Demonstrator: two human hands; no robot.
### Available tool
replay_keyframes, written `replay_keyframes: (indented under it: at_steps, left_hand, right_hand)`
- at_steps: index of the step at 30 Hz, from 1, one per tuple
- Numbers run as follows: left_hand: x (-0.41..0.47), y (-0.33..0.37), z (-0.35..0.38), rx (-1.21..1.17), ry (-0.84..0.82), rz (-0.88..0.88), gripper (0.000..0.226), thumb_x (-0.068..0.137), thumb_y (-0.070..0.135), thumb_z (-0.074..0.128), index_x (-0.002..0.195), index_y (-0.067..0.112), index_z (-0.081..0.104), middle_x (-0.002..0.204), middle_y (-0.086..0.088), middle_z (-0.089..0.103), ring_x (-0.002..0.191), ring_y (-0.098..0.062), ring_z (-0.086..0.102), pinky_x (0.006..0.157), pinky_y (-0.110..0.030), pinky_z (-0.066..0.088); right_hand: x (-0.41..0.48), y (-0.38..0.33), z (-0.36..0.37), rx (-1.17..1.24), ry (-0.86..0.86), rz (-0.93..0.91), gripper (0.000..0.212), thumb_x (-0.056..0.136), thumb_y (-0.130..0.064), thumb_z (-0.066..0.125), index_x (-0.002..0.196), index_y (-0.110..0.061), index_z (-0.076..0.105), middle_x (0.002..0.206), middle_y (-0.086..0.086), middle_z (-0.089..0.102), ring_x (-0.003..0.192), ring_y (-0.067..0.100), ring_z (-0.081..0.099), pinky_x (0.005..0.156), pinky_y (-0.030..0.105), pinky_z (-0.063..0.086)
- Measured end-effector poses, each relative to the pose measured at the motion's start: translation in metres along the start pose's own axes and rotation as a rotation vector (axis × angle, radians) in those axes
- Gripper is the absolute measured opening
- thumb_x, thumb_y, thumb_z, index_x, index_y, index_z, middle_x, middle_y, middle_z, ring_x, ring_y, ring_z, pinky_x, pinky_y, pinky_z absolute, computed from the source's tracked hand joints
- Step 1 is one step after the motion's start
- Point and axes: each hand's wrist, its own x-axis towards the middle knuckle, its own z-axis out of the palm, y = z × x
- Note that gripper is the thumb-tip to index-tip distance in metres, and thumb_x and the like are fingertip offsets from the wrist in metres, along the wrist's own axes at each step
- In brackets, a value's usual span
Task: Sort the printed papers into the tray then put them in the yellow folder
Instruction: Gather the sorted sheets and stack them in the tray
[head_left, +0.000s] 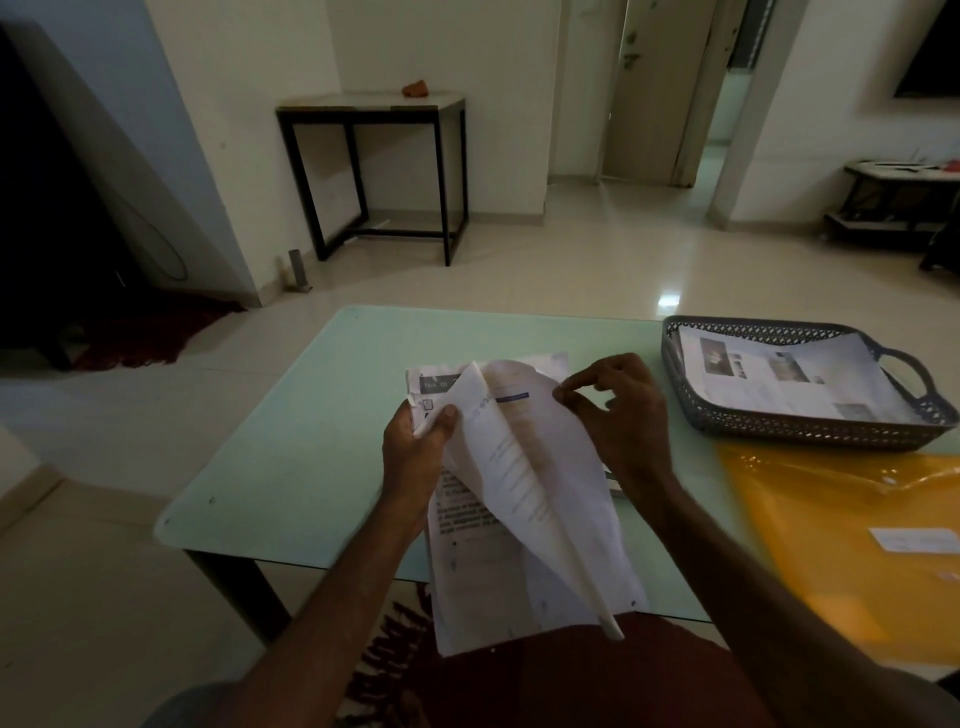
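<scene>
Printed papers (524, 499) sit above the bench (291, 415) centre, long axis toward the person, left hand (415, 452) pinching their upper left edge, right hand (623, 415) curled at the top sheet's right edge (grip unclear), nearer the tray (779, 432) to the right.

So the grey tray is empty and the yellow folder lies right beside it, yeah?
Not empty: the head view shows printed papers lying in the grey tray. The yellow folder does lie right beside it.

Dim rm: tiled floor (597, 249), side table (371, 104) w/ black frame.
</scene>
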Motion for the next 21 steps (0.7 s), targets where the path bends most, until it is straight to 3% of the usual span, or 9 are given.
replay_keyframes:
  at_steps: [4,7,9,11,13,17,19,21]
  left_hand:
    - [-0.001,0.002,0.001,-0.015,-0.008,0.014,0.021,0.091,0.029,0.069,0.111,0.021,0.069,0.1,0.007,0.074,0.094,-0.019,0.069,0.065,-0.025,0.051]
    - [-0.004,0.01,0.003,-0.122,-0.047,-0.029,0.032,0.096,0.046,0.058,0.111,0.019,0.069,0.1,-0.002,0.075,0.093,-0.025,0.071,0.072,-0.037,0.059]
    - [-0.006,0.015,0.006,-0.237,-0.085,-0.079,0.049,0.092,0.059,0.05,0.111,0.017,0.068,0.1,-0.006,0.076,0.09,-0.026,0.073,0.076,-0.041,0.06]
    - [-0.007,0.014,0.005,-0.172,-0.078,-0.037,0.051,0.085,0.061,0.059,0.11,0.018,0.068,0.1,-0.003,0.076,0.091,-0.023,0.073,0.076,-0.038,0.061]
    - [-0.006,0.007,0.001,-0.047,-0.051,0.034,0.045,0.081,0.051,0.075,0.111,0.02,0.069,0.1,0.001,0.076,0.091,-0.021,0.073,0.076,-0.038,0.061]
    - [-0.004,0.003,-0.001,0.012,-0.014,0.04,0.031,0.086,0.03,0.075,0.115,0.02,0.067,0.102,0.004,0.072,0.091,-0.018,0.069,0.063,-0.024,0.055]
    - [-0.006,0.007,0.002,-0.005,-0.033,0.043,0.031,0.089,0.029,0.072,0.117,0.019,0.066,0.101,0.004,0.071,0.086,-0.014,0.068,0.058,-0.017,0.052]
    - [-0.006,0.007,0.004,-0.033,-0.056,0.042,0.033,0.089,0.029,0.072,0.119,0.019,0.064,0.102,0.004,0.071,0.086,-0.013,0.068,0.059,-0.017,0.054]
  right_hand:
    - [-0.024,-0.027,0.008,0.03,-0.216,-0.194,0.007,0.088,-0.034,0.077,0.093,-0.03,0.077,0.096,-0.016,0.073,0.088,0.008,0.065,0.078,0.041,0.053]
    - [-0.04,-0.047,0.021,-0.038,-0.404,-0.316,0.019,0.092,-0.045,0.065,0.104,-0.033,0.075,0.105,-0.014,0.074,0.098,0.012,0.066,0.084,0.042,0.053]
    - [-0.044,-0.053,0.028,-0.059,-0.49,-0.398,0.021,0.094,-0.042,0.064,0.111,-0.033,0.074,0.11,-0.013,0.074,0.104,0.01,0.065,0.089,0.039,0.051]
    - [-0.045,-0.057,0.03,-0.011,-0.53,-0.406,0.021,0.095,-0.035,0.066,0.114,-0.03,0.073,0.114,-0.012,0.073,0.107,0.007,0.065,0.093,0.035,0.052]
    - [-0.041,-0.056,0.026,0.117,-0.522,-0.284,0.019,0.096,-0.027,0.068,0.115,-0.028,0.073,0.117,-0.011,0.072,0.108,0.006,0.064,0.095,0.03,0.052]
    - [-0.015,-0.035,0.011,0.156,-0.229,-0.008,0.017,0.094,-0.022,0.072,0.11,-0.026,0.071,0.114,-0.012,0.068,0.099,0.007,0.063,0.084,0.036,0.056]
    - [-0.001,-0.017,0.002,0.081,-0.14,0.187,0.034,0.089,-0.03,0.077,0.119,-0.024,0.062,0.121,-0.009,0.059,0.099,0.006,0.059,0.078,0.029,0.054]
    - [0.005,0.001,-0.006,0.171,-0.163,0.42,0.057,0.084,-0.035,0.082,0.131,-0.02,0.053,0.129,-0.003,0.056,0.103,0.012,0.06,0.077,0.025,0.053]
